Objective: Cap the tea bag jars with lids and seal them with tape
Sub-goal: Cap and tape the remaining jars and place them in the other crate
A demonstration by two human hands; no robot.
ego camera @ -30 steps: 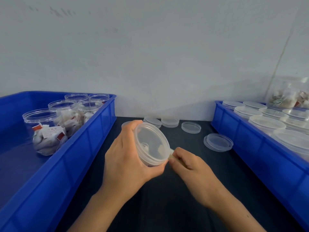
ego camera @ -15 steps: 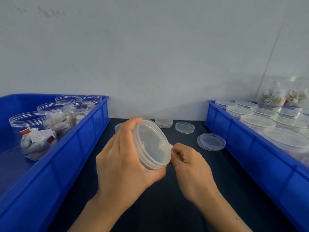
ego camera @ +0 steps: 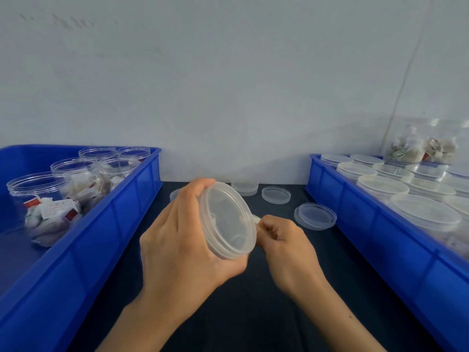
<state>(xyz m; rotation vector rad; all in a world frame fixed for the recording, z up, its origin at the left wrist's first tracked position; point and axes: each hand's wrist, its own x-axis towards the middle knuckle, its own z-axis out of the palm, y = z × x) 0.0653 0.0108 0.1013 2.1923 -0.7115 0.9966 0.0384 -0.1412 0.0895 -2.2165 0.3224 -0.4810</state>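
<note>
My left hand point(ego camera: 182, 240) grips a clear capped jar point(ego camera: 228, 219), tilted on its side with its lid facing me and to the right. The jar's body is hidden behind that hand. My right hand point(ego camera: 284, 242) sits just right of the lid rim and pinches a pale strip of tape point(ego camera: 255, 220) against the rim. Several loose clear lids point(ego camera: 316, 215) lie on the dark table behind my hands.
A blue bin point(ego camera: 106, 229) on the left holds several open jars of tea bags point(ego camera: 48, 207). On the right, another blue bin point(ego camera: 368, 224) carries several capped jars point(ego camera: 383, 186), with more tea bag jars point(ego camera: 421, 146) stacked at its far end. A white wall stands close behind.
The jar has turned and dropped slightly in my left hand, its lid now facing more to the right. My right hand stays at the rim with the tape. The camera view shifted right.
</note>
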